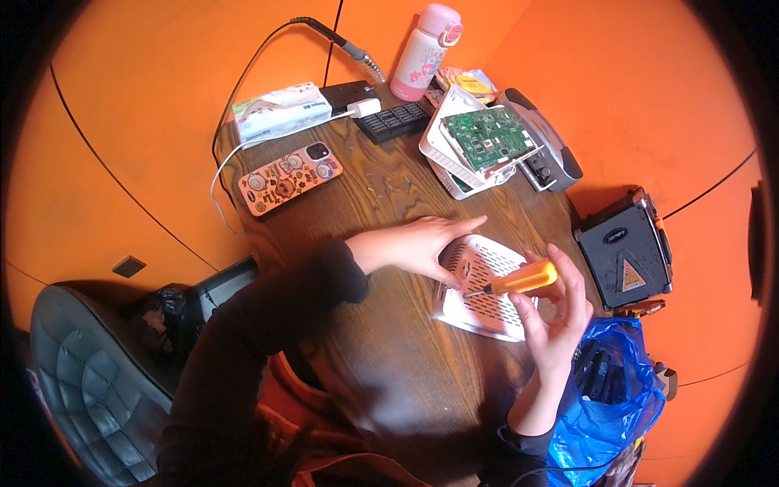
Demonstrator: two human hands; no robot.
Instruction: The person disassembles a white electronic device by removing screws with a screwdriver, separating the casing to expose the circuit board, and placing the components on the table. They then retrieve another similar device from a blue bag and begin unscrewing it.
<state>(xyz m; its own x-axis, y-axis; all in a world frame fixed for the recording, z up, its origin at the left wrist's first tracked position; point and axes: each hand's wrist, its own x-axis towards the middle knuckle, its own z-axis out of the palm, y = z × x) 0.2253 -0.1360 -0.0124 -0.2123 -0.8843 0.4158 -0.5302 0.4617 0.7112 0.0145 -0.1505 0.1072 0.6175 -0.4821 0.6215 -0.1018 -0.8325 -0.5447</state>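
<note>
A white plastic casing (490, 258) with rows of vent slots lies on the wooden table in front of me. My left hand (414, 248) grips its left edge, thumb on the near side and index finger stretched along the far side. Between the fingers of my right hand (558, 325) is a screwdriver (526, 277) with a yellow-orange handle. It slants down to the left, its tip at the casing's surface near my left thumb. Any screw under the tip is too small to make out.
Farther back stand white housings with a green circuit board (488, 140), a pink bottle (423, 53), a tissue pack (281, 114) and a black keypad (393, 122). A patterned phone (290, 178) lies left. At right are a black case (623, 247) and a blue bag (604, 426).
</note>
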